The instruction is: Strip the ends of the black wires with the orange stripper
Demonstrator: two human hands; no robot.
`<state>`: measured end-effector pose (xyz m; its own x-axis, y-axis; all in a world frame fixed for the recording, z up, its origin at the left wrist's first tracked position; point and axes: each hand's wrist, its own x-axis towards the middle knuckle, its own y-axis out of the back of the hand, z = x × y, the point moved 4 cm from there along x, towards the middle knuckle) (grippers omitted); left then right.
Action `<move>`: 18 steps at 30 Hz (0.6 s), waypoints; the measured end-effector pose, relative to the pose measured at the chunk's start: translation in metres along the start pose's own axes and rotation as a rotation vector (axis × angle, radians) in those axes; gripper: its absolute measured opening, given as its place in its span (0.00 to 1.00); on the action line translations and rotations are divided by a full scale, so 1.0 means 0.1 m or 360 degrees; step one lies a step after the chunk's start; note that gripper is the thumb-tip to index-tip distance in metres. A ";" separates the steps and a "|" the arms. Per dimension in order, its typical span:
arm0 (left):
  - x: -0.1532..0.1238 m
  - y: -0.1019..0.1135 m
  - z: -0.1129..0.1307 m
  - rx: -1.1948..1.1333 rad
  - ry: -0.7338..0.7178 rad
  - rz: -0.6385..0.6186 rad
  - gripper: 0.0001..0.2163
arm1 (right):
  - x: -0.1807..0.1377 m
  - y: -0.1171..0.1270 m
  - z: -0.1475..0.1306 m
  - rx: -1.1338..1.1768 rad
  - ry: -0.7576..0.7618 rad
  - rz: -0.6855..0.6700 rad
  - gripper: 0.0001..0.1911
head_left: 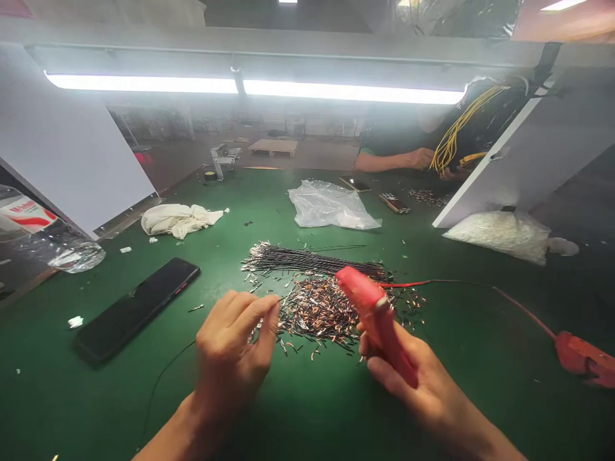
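Observation:
My left hand (pixel 237 336) pinches a thin black wire (pixel 163 373) between thumb and fingertips. The wire trails from the hand toward the lower left, and its tip is hard to make out. In my right hand (pixel 413 365) is a red wire stripper (pixel 377 320), its head tilted up and to the left; its jaws are not clearly visible. Between and beyond the hands lies a heap of short wire offcuts (pixel 321 310), black and copper-coloured. Just behind the heap rests a bundle of black wires (pixel 307 259) with pale ends at the left.
A dark phone (pixel 139 310), a white cloth (pixel 180 219) and a water bottle (pixel 48 230) are at the left. A clear plastic bag (pixel 331 205) lies at the back. A red tool (pixel 583 358) is at the right edge. Another person's hand (pixel 420 158) is near yellow cables (pixel 454 137).

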<state>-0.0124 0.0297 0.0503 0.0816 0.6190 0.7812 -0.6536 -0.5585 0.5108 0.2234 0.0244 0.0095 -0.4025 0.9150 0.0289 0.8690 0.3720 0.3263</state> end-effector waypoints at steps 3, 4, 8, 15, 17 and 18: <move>0.03 0.05 0.00 -0.0013 0.0093 0.0004 0.05 | -0.01 -0.06 -0.06 -0.0760 0.0300 -0.0131 0.11; 0.04 0.05 0.00 -0.0024 0.0112 -0.0009 0.05 | -0.02 -0.10 -0.06 -0.0934 0.0384 -0.0165 0.14; 0.03 0.00 0.01 -0.0111 0.0092 -0.0089 0.06 | -0.05 -0.23 0.00 -0.1140 0.0447 -0.0289 0.15; -0.07 -0.15 0.04 -0.0107 0.0044 -0.0260 0.06 | -0.09 -0.35 0.02 -0.1361 0.0635 -0.0200 0.20; -0.11 -0.19 0.07 -0.0109 0.0019 -0.0332 0.06 | -0.11 -0.42 0.04 -0.1386 0.0706 -0.0174 0.22; -0.13 -0.21 0.08 -0.0112 0.0011 -0.0357 0.06 | -0.12 -0.45 0.04 -0.1400 0.0763 -0.0155 0.23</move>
<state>0.0066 0.0287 0.0322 0.2255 0.7271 0.6485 -0.6704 -0.3672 0.6448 0.1905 -0.0027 -0.0093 -0.7022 0.6551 0.2790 0.3829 0.0170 0.9236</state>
